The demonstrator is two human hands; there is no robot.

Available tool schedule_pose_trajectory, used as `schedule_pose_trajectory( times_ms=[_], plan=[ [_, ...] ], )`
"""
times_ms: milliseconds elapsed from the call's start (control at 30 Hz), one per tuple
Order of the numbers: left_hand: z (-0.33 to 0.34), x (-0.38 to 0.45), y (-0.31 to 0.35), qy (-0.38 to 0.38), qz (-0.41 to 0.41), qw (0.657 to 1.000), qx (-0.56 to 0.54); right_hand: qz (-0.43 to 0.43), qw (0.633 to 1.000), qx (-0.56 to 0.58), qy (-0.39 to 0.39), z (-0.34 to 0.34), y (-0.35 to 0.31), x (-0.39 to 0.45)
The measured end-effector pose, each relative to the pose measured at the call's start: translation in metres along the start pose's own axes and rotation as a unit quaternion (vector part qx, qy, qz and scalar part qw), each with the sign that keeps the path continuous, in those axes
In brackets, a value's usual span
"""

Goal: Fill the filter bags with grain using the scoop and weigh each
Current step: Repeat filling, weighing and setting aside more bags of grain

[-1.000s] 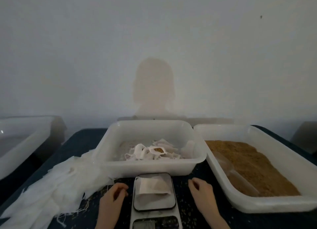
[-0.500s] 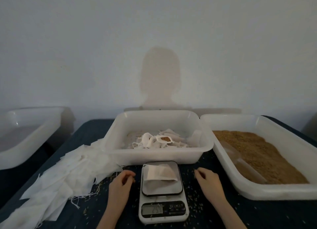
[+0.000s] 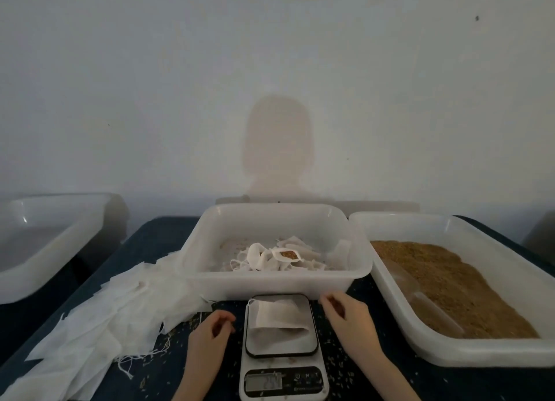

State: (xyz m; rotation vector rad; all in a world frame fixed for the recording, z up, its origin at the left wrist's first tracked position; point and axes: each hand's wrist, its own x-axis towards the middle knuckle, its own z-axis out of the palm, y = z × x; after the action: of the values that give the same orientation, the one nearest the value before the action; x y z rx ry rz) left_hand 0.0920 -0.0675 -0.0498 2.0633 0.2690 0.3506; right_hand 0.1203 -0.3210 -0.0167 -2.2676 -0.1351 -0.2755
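one filter bag (image 3: 277, 316) lies on the scale (image 3: 282, 352) between both hands.

The one camera is sitting on my head, looking forward and slightly down across the dark table (image 3: 156, 241) toward the pale wall (image 3: 270, 70), which is filling the whole upper half of the view. It is hanging close over the near edge, so the scale (image 3: 283, 379) is lying right at the bottom middle with my left hand (image 3: 210, 330) and right hand (image 3: 345, 313) reaching in on either side of it. The wide lens is bending the side tubs (image 3: 480, 355) outward, and no second view is sharing this scene.
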Motion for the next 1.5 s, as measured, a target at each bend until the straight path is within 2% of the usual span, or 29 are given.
schedule_pose_trajectory(
  times_ms=[133, 233, 300, 400, 600, 733, 900, 1033, 1133, 1233, 1300, 1333, 1400, 1433, 1467, 1500],
  plan=[
    [0.001, 0.000, 0.000, -0.004, -0.003, 1.000, -0.009, -0.094, 0.989, -0.061, -0.099, 0.010, -0.049, 0.006],
    [0.001, 0.000, 0.000, -0.012, -0.009, 1.000, -0.009, -0.172, 0.960, -0.147, -0.165, 0.024, -0.069, 0.014],
    [0.000, 0.001, 0.000, -0.016, -0.014, 1.000, -0.010, -0.192, 0.945, -0.191, -0.181, 0.032, -0.074, 0.020],
    [-0.001, 0.001, 0.001, -0.021, -0.016, 1.000, -0.001, -0.195, 0.940, -0.214, -0.179, 0.037, -0.075, 0.025],
    [-0.002, 0.000, 0.006, -0.038, -0.025, 0.999, -0.014, -0.154, 0.963, -0.136, -0.174, 0.022, -0.069, 0.036],
    [-0.002, 0.003, 0.009, -0.046, -0.014, 0.999, -0.018, -0.147, 0.966, -0.133, -0.168, 0.004, -0.071, 0.053],
    [0.000, 0.007, 0.009, -0.056, -0.012, 0.998, -0.002, -0.132, 0.973, -0.067, -0.176, -0.020, -0.078, 0.068],
    [0.000, 0.007, 0.003, -0.020, -0.006, 0.999, 0.026, -0.115, 0.983, -0.021, -0.138, -0.040, -0.091, 0.089],
    [0.002, 0.009, -0.001, -0.066, -0.016, 0.997, 0.044, -0.108, 0.989, 0.013, -0.098, -0.053, -0.100, 0.108],
    [-0.001, 0.013, 0.000, -0.052, -0.021, 0.998, 0.019, -0.122, 0.992, -0.030, -0.024, -0.054, -0.103, 0.129],
    [0.001, 0.013, 0.005, -0.093, -0.017, 0.995, 0.026, -0.141, 0.986, -0.089, -0.004, -0.045, -0.098, 0.139],
    [0.002, 0.013, 0.005, -0.101, -0.015, 0.994, 0.043, -0.145, 0.982, -0.123, -0.011, -0.038, -0.092, 0.143],
    [0.001, 0.012, 0.001, -0.062, -0.022, 0.997, 0.029, -0.118, 0.972, -0.194, -0.065, -0.024, -0.077, 0.145],
    [-0.004, 0.013, 0.001, -0.076, -0.016, 0.997, 0.024, -0.095, 0.967, -0.216, -0.099, -0.016, -0.067, 0.144],
    [-0.012, 0.013, 0.006, -0.133, -0.009, 0.990, 0.047, -0.080, 0.962, -0.225, -0.129, -0.008, -0.058, 0.145],
    [-0.023, 0.016, 0.014, -0.229, -0.009, 0.971, 0.072, -0.067, 0.959, -0.233, -0.148, -0.002, -0.049, 0.145]
  ],
)
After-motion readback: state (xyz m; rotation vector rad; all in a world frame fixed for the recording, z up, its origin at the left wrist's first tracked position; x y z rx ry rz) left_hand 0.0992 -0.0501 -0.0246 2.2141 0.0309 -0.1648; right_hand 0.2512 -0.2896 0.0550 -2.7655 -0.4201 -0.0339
